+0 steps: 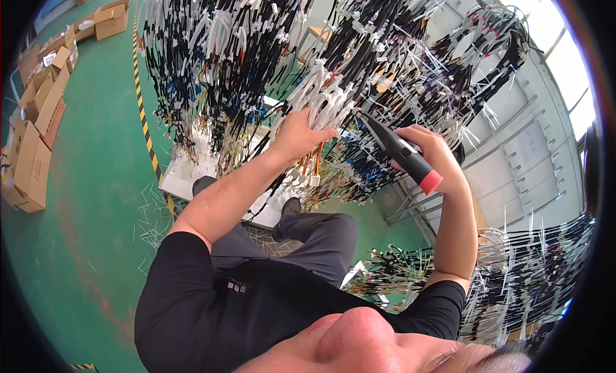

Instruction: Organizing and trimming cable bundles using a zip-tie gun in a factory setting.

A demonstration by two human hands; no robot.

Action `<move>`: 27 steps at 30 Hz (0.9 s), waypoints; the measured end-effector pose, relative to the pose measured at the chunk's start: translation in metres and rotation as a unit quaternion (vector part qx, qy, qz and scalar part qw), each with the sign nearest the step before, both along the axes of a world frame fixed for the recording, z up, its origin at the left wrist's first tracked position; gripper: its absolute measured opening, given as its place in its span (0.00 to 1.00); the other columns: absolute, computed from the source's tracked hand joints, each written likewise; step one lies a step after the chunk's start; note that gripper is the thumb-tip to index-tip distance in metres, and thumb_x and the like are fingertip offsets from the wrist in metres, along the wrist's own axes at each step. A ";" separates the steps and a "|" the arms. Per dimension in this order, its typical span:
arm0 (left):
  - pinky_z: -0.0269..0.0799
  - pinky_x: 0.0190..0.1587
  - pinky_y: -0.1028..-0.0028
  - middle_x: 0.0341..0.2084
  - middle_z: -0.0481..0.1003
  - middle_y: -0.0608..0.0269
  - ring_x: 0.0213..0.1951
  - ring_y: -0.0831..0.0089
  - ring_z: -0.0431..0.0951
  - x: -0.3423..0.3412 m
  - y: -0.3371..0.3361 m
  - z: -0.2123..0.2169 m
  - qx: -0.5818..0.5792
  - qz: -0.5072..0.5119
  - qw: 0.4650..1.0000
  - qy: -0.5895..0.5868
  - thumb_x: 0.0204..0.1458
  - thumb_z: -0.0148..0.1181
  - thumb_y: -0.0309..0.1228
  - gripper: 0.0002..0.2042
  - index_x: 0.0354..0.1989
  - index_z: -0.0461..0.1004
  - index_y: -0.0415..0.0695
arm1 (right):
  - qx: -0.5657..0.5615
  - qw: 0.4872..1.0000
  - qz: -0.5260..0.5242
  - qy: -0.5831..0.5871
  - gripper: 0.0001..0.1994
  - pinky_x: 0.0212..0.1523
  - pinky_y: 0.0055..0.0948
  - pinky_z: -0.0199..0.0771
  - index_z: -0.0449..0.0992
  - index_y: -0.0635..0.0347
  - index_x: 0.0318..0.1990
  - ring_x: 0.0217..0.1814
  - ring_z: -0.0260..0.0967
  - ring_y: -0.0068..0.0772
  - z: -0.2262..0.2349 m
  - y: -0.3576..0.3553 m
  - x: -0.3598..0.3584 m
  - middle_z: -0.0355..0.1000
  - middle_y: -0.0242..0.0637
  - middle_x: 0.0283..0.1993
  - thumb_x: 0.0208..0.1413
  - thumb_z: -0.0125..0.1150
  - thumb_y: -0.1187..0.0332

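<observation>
My left hand [300,137] is closed round a bundle of wires in white sleeving with white connectors [330,100], part of a thick hanging mass of wire harnesses. Orange and red wires with pale connectors [313,179] dangle below that hand. In my right hand [428,148] is a black cable tie gun [393,142] with a tapered nose and a red knob at its rear. Its nose points up and left, close to the right side of the white bundle. Whether the tip touches a tie, I cannot tell.
More black and white harnesses [224,58] hang to the left, and others [532,277] at the lower right. A white board [183,171] lies below them. Cut tie ends [154,219] litter the green floor. Cardboard boxes [32,164] line the far left beyond yellow-black tape [146,126].
</observation>
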State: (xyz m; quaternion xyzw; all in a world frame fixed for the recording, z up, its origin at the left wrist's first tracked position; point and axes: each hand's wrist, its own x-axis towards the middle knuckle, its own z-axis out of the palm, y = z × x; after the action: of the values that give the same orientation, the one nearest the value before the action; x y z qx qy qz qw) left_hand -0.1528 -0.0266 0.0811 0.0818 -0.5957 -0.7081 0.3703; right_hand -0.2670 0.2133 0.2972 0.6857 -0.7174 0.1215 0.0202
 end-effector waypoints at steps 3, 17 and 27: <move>0.79 0.49 0.68 0.41 0.86 0.57 0.41 0.72 0.84 0.002 0.000 -0.002 -0.041 0.024 0.999 -0.022 0.51 0.79 0.31 0.23 0.53 0.80 0.36 | -0.002 1.000 0.001 0.017 0.25 0.53 0.40 0.77 0.81 0.64 0.53 0.47 0.78 0.46 -0.003 -0.003 0.000 0.79 0.43 0.44 0.47 0.79 0.65; 0.78 0.46 0.73 0.42 0.80 0.66 0.40 0.78 0.79 0.029 -0.002 0.020 0.038 -0.106 0.994 -0.013 0.57 0.74 0.25 0.22 0.59 0.75 0.38 | -0.173 0.965 0.033 0.194 0.16 0.58 0.47 0.73 0.78 0.60 0.45 0.51 0.75 0.52 -0.063 -0.003 -0.009 0.75 0.44 0.44 0.47 0.67 0.70; 0.80 0.51 0.66 0.52 0.81 0.54 0.45 0.69 0.82 0.034 -0.023 0.028 0.005 -0.213 0.976 -0.037 0.59 0.73 0.42 0.27 0.61 0.72 0.40 | -0.299 0.924 -0.047 0.234 0.26 0.77 0.58 0.54 0.78 0.53 0.58 0.65 0.70 0.47 -0.081 -0.002 -0.015 0.74 0.38 0.55 0.46 0.70 0.72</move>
State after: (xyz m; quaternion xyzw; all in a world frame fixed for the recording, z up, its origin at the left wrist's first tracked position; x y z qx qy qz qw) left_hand -0.1192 -0.0491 0.1095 -0.0187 -0.6093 -0.7700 0.1885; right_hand -0.2818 0.2116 0.2163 0.6219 -0.6544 0.1655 0.3970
